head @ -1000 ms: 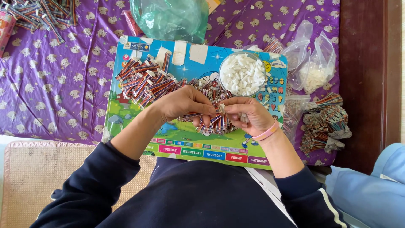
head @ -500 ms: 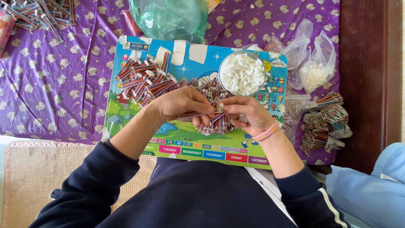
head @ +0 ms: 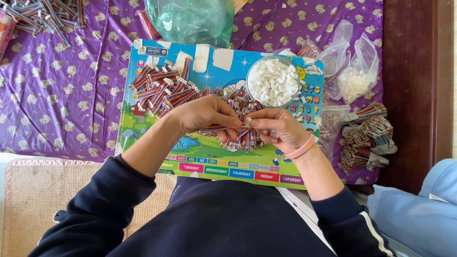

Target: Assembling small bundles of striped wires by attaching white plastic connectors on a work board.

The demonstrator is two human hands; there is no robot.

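Note:
My left hand (head: 205, 114) pinches a short striped ribbon cable (head: 220, 128) that runs toward my right hand. My right hand (head: 275, 126) holds a small white connector (head: 248, 122) at the cable's end, fingertips of both hands nearly touching. They work above a colourful picture board (head: 143, 126) lying on my lap. A pile of loose ribbon cables (head: 243, 138) lies on the board right under my hands. A round clear bowl of white connectors (head: 272, 82) stands just beyond my right hand. Finished cables with white ends (head: 161, 88) are heaped at the board's far left.
A purple patterned cloth (head: 62, 100) covers the surface. A green plastic bag (head: 190, 19) lies at the back, more cables (head: 38, 14) at the far left. Clear bags of connectors (head: 354, 76) and bundled cables (head: 364, 138) lie right. A dark wooden edge (head: 412, 85) borders the right.
My hands have stayed over the board; the fingers shifted slightly, bringing the connector and the cable end together.

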